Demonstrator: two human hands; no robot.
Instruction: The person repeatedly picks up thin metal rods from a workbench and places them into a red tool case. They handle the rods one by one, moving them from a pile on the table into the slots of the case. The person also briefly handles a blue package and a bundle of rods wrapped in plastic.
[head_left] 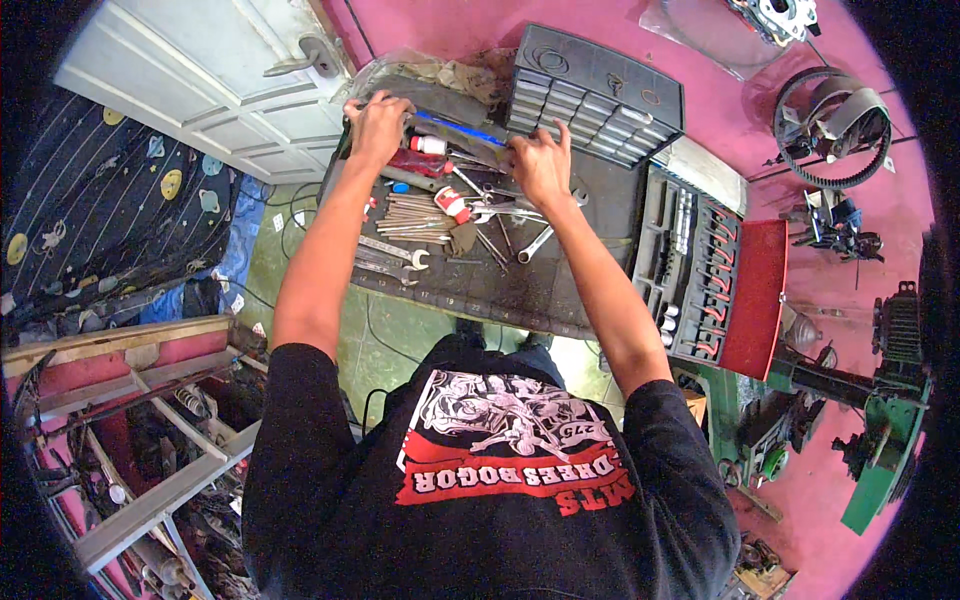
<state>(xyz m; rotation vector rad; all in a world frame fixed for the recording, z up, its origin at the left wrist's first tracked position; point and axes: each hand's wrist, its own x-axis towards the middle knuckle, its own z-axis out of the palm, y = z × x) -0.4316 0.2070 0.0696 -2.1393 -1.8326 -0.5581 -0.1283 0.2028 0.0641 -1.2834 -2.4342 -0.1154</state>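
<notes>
A long thin blue strip (455, 127) runs along the far side of a dark workbench (480, 300), between my two hands. My left hand (380, 128) is closed at its left end, fingers bent over the edge of something dark. At the other end my right hand (541, 168) pinches it, one finger raised. What the strip belongs to is partly hidden. Closer to me lie several thin metal rods (412, 220), a small red and white bottle (453, 205), a combination wrench (537, 244) and more wrenches (392, 256). A white-capped red container (428, 145) sits just below the strip.
A dark small-parts drawer cabinet (597, 92) stands at the back right. On the right lies an open tool case (688, 262) with a red lid (757, 300). Belts (832, 128) hang on the pink wall. A white door (215, 80) is at the left, a metal rack (165, 450) below it.
</notes>
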